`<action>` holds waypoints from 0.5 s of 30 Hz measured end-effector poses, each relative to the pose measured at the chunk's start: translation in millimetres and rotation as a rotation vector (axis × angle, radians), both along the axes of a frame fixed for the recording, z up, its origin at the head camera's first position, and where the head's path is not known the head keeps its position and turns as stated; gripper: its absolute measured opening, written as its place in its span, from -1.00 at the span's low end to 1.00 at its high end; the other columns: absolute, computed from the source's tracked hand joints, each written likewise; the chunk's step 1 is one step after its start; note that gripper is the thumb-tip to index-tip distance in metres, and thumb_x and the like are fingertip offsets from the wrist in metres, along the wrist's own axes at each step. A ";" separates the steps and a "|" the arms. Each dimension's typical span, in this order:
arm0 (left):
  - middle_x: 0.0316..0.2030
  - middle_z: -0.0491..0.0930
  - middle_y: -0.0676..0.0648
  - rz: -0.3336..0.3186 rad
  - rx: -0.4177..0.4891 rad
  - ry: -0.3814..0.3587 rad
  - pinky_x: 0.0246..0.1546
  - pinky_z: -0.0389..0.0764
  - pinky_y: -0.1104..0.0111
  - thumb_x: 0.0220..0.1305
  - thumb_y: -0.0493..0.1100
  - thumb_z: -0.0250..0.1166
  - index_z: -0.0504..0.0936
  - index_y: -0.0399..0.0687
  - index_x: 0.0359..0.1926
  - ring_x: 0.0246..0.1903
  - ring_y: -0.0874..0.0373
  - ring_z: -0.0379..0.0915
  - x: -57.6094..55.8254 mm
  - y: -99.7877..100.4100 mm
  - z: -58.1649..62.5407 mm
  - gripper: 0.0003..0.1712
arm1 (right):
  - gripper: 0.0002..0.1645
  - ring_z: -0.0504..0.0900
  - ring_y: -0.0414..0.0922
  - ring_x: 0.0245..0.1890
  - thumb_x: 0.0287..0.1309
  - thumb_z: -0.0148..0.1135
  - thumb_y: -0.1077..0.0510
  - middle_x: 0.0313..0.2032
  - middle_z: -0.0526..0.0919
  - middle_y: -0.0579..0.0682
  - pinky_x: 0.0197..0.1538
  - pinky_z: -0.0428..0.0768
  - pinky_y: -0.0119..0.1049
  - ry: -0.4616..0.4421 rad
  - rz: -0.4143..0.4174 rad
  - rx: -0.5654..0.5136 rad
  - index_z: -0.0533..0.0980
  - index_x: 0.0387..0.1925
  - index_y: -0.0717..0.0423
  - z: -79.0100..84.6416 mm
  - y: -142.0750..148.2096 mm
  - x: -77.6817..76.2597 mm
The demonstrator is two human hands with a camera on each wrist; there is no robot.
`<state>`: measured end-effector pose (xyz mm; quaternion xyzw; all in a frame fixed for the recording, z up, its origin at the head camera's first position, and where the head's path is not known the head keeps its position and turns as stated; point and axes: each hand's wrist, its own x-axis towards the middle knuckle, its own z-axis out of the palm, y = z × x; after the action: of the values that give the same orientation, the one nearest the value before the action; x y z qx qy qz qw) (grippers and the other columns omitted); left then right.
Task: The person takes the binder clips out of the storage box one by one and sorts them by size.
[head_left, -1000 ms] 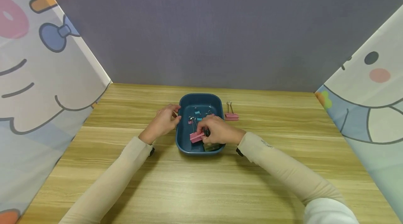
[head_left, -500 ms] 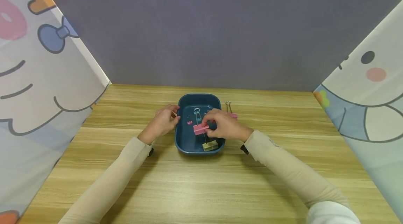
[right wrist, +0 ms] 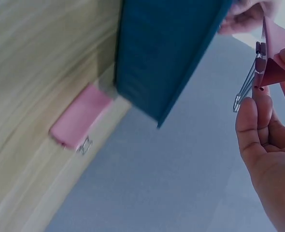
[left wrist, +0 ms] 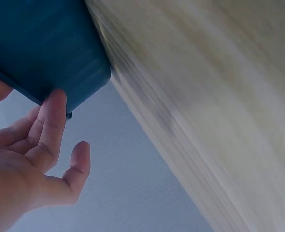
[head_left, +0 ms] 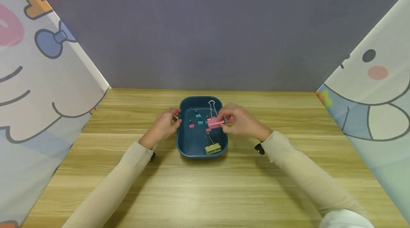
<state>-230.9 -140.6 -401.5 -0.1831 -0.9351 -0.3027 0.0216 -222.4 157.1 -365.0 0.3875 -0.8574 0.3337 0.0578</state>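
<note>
My right hand (head_left: 241, 122) pinches a large pink binder clip (head_left: 216, 122) above the right side of a dark blue box (head_left: 178, 142). The clip's wire handles point to the far side. In the right wrist view, the same pink binder clip (right wrist: 276, 48) sits between thumb and fingers. My left hand (head_left: 162, 127) rests its relaxed fingers against the box's left side. In the left wrist view, fingertips (left wrist: 56, 104) touch the box's outer wall. Inside the box lie a yellow binder clip (head_left: 213, 148), small blue clips (head_left: 200, 122) and small pink clips (head_left: 191, 126).
Another large pink binder clip (right wrist: 80, 116) lies on the wooden table (head_left: 192, 192) right of the box, mostly hidden by my right hand in the head view. A grey wall (head_left: 205, 32) stands behind the table, with cartoon-printed panels (head_left: 371, 107) at both sides.
My right hand has lifted the pink binder clip and moved it right and away from me, uncovering the yellow clip. The left hand stays at the box's left side.
</note>
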 end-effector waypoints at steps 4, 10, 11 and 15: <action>-0.11 0.51 -0.20 -0.002 0.001 -0.003 0.05 0.15 -0.07 0.27 -0.27 0.21 0.42 -0.39 0.17 -0.20 0.01 0.55 0.0 -0.1 -0.7 -0.53 | -0.76 0.45 -0.12 -0.36 -0.19 0.35 0.35 -0.33 0.57 -0.14 -0.31 0.50 -0.19 0.025 -0.043 -0.016 0.60 -0.40 0.02 3.6 12.2 -3.6; -0.10 0.51 -0.21 0.005 0.006 -0.014 0.05 0.15 -0.05 0.27 -0.26 0.22 0.42 -0.38 0.18 -0.20 0.02 0.55 0.8 0.3 -0.3 -0.52 | -0.78 0.47 -0.07 -0.38 -0.18 0.35 0.34 -0.30 0.59 -0.13 -0.31 0.45 -0.25 0.049 -0.088 -0.009 0.60 -0.42 0.02 3.5 30.0 -6.6; -0.10 0.52 -0.21 0.007 0.005 -0.015 0.06 0.15 -0.05 0.27 -0.26 0.22 0.42 -0.37 0.18 -0.20 0.02 0.55 0.8 0.4 -0.1 -0.52 | -0.79 0.47 -0.07 -0.38 -0.17 0.35 0.33 -0.29 0.59 -0.14 -0.30 0.44 -0.27 0.055 -0.098 -0.002 0.59 -0.42 0.01 2.8 32.8 -7.3; -0.10 0.52 -0.22 0.002 0.007 -0.008 0.05 0.15 -0.06 0.27 -0.27 0.22 0.42 -0.37 0.17 -0.20 0.02 0.55 0.3 -0.1 -0.4 -0.52 | -0.79 0.47 -0.09 -0.38 -0.13 0.37 0.31 -0.28 0.59 -0.13 -0.29 0.44 -0.26 0.071 -0.142 0.011 0.59 -0.41 -0.02 -0.2 44.1 -10.2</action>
<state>-230.6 -140.6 -401.9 -0.1812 -0.9342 -0.3068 0.0189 -232.6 201.2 -365.2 0.3377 -0.8820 0.3100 0.1094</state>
